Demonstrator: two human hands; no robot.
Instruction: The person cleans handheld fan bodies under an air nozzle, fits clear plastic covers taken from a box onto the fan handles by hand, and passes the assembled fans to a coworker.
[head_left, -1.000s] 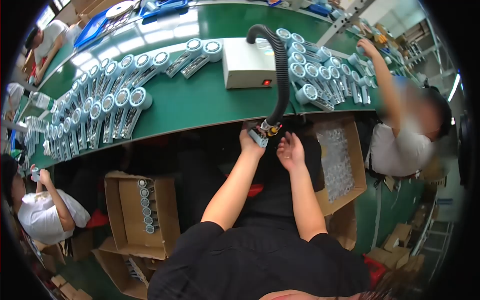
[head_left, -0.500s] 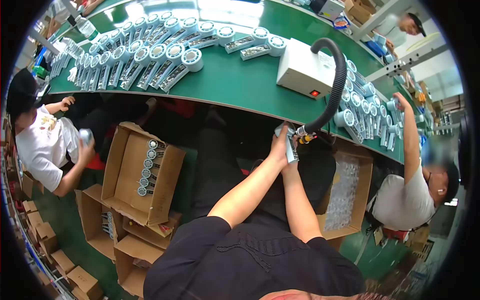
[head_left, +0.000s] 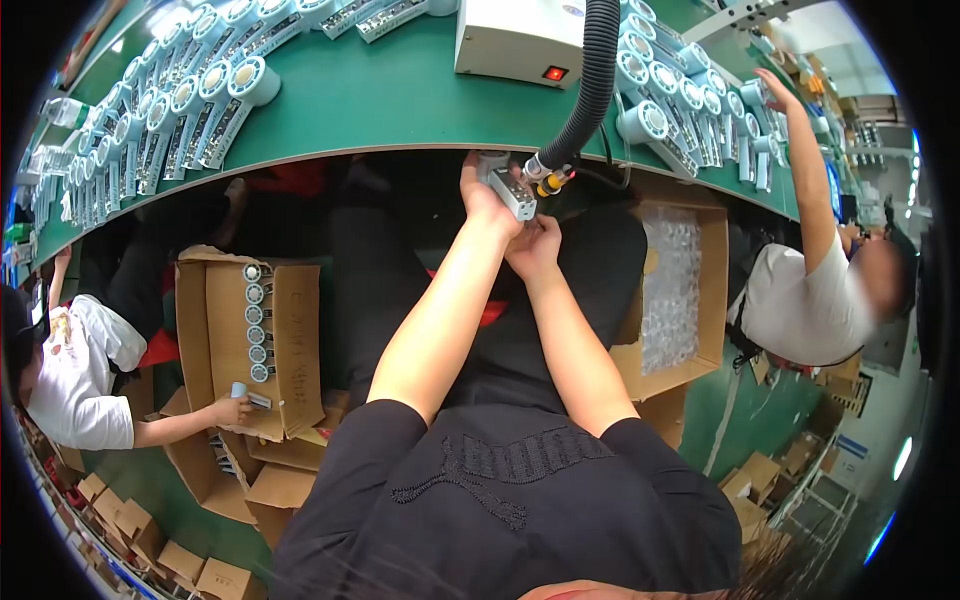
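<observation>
The unit (head_left: 514, 194) is held below the bench's front edge, its round head at the top, by the left hand's fingers, and its squared end pointing down toward the person. The left hand (head_left: 484, 200) is closed on it from the left side, so the long body juts out of that grip to the right. The right hand (head_left: 536, 246) sits just below the squared end, fingers curled; whether it grips the unit cannot be told. Right of the unit is the nozzle (head_left: 549, 178), near it, at the foot of the black hose (head_left: 588, 90). Behind stands the machine (head_left: 515, 42) on the green bench (head_left: 380, 110), with rows of like units to both sides. At left, a co-worker's hand (head_left: 230, 411) holds another piece at the carton (head_left: 297, 350)
</observation>
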